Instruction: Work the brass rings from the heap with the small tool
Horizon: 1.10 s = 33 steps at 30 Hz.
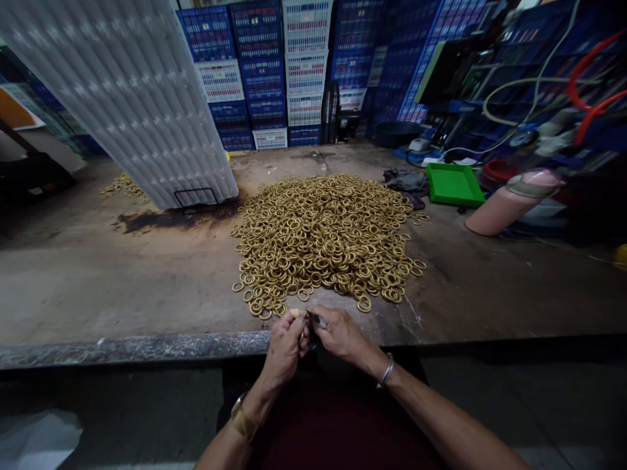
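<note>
One stack (161, 104) stands left of the ring pile (323, 235). In front of the pile, the left hand (285, 346) pinches what looks like a ring (302, 337), probably stiff, light and slick, best held by its rim; the right hand (341, 334) grips a tool (318, 320). Right of the pile lies a tray (454, 185).

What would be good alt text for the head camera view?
A person's left hand and right hand are close together at the front edge of a table, the right holding a small dark object. Beyond lies a heap of golden rings, with stacked crates behind.
</note>
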Available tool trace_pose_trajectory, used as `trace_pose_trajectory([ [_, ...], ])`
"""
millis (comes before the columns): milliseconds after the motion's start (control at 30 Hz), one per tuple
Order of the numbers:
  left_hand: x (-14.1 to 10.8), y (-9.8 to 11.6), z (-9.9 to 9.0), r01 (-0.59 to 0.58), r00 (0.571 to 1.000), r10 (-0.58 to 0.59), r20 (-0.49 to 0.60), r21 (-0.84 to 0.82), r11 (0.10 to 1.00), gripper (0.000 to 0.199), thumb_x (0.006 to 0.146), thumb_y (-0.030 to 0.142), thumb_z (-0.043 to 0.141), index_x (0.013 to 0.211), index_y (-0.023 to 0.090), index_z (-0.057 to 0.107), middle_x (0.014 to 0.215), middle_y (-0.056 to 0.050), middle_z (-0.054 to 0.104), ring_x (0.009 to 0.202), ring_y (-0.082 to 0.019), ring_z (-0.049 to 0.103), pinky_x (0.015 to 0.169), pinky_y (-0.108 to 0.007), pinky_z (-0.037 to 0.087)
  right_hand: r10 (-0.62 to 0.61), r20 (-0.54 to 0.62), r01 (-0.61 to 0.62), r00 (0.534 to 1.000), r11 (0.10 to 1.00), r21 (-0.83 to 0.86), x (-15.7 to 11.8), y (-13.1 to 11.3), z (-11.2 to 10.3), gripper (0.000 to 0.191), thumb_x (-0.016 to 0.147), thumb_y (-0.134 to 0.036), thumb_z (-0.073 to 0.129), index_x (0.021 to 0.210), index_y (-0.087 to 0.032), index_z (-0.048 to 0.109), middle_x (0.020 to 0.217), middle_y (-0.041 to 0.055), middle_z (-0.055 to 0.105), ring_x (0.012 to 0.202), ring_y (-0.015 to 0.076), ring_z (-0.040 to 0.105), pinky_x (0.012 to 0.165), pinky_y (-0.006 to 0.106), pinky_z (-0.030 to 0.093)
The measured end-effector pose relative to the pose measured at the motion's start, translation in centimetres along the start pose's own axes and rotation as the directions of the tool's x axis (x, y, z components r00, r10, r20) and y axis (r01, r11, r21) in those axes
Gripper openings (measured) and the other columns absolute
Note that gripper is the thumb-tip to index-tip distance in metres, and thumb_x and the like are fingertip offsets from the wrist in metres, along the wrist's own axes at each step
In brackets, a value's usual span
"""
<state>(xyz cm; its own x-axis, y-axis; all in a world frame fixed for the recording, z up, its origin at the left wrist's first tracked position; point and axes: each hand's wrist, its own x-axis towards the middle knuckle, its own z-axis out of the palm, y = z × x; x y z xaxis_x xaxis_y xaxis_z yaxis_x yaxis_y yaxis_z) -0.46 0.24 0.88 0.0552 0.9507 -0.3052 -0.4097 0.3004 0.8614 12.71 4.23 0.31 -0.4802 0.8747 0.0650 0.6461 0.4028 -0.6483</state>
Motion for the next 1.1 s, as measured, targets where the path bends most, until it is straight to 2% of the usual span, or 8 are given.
trace_pose_trajectory([
  [200,-0.1,-0.4,-0.3,-0.044,0.998,0.048,-0.030,0.127,0.991,0.033,0.077,0.048,0.052,0.068,0.018,0.043,0.050,0.008,0.038,0.037,-0.003,0.030,0.036,-0.016,0.022,0.046,0.095,-0.026,0.994,0.979,-0.202,-0.3,-0.6,0.0,0.019,0.073,-0.014,0.042,0.082,-0.019,0.058,0.070,0.0027,0.061,0.061,0.0135,0.051,0.055,0.024,0.026],
  [300,-0.6,-0.1,-0.3,-0.026,1.000,0.027,-0.009,0.065,0.998,0.031,0.077,0.045,0.053,0.069,0.017,0.044,0.051,0.008,0.038,0.037,-0.003,0.030,0.036,-0.015,0.021,0.121,0.119,-0.080,0.986,0.949,-0.304,0.2,-0.4,-0.1,0.022,0.075,-0.015,0.041,0.089,-0.018,0.057,0.073,0.0048,0.063,0.063,0.0152,0.054,0.055,0.024,0.026],
  [400,-1.3,0.6,-0.2,0.038,0.997,-0.034,0.063,-0.063,0.997,0.027,0.076,0.042,0.057,0.076,0.016,0.048,0.054,0.007,0.040,0.038,-0.003,0.030,0.035,-0.015,0.020,0.176,0.047,-0.147,0.983,0.919,-0.367,1.2,0.4,-0.5,0.025,0.076,-0.015,0.041,0.097,-0.018,0.056,0.077,0.0061,0.065,0.067,0.0167,0.057,0.057,0.025,0.028],
  [533,-1.5,1.3,-0.4,0.158,0.985,-0.134,0.108,-0.261,0.952,0.026,0.073,0.037,0.062,0.077,0.015,0.049,0.057,0.005,0.043,0.040,-0.002,0.030,0.035,-0.015,0.020,0.171,-0.059,-0.181,0.983,0.920,-0.347,2.5,1.0,-0.6,0.020,0.082,-0.020,0.040,0.096,-0.018,0.054,0.082,0.0051,0.064,0.074,0.0158,0.059,0.060,0.023,0.030],
  [700,-0.5,1.0,-1.2,0.270,0.963,-0.235,0.134,-0.435,0.859,0.029,0.072,0.037,0.062,0.066,0.013,0.047,0.067,0.000,0.052,0.040,0.000,0.027,0.036,-0.014,0.023,0.165,-0.116,-0.194,0.980,0.927,-0.321,3.7,-0.1,0.3,0.019,0.085,-0.034,0.042,0.092,-0.020,0.053,0.087,0.0048,0.064,0.077,0.0164,0.059,0.061,0.024,0.031],
  [900,-0.2,0.6,-1.7,0.300,0.953,-0.281,0.115,-0.499,0.813,0.019,0.068,0.028,0.064,0.072,0.014,0.052,0.067,-0.002,0.056,0.042,-0.003,0.037,0.034,-0.014,0.023,0.203,-0.096,-0.224,0.975,0.901,-0.371,4.5,-0.6,0.6,0.013,0.081,-0.021,0.045,0.092,-0.020,0.051,0.093,0.0046,0.061,0.083,0.0165,0.057,0.064,0.025,0.032],
  [1000,-0.1,0.6,-1.8,0.305,0.952,-0.269,0.146,-0.504,0.808,0.021,0.067,0.028,0.065,0.080,0.015,0.054,0.065,-0.001,0.055,0.045,-0.006,0.043,0.035,-0.014,0.025,0.197,-0.110,-0.224,0.974,0.905,-0.361,4.5,-0.3,0.4,0.014,0.078,-0.019,0.045,0.090,-0.019,0.052,0.091,0.0045,0.060,0.080,0.0159,0.056,0.063,0.024,0.032],
  [1100,0.0,0.8,-1.6,0.300,0.954,-0.255,0.159,-0.493,0.817,0.024,0.066,0.032,0.068,0.073,0.014,0.054,0.066,-0.001,0.054,0.049,-0.007,0.047,0.036,-0.014,0.027,0.180,-0.134,-0.213,0.974,0.933,-0.290,4.5,0.2,0.3,0.012,0.077,-0.018,0.045,0.086,-0.019,0.052,0.084,0.0038,0.059,0.073,0.0142,0.054,0.060,0.023,0.031],
])
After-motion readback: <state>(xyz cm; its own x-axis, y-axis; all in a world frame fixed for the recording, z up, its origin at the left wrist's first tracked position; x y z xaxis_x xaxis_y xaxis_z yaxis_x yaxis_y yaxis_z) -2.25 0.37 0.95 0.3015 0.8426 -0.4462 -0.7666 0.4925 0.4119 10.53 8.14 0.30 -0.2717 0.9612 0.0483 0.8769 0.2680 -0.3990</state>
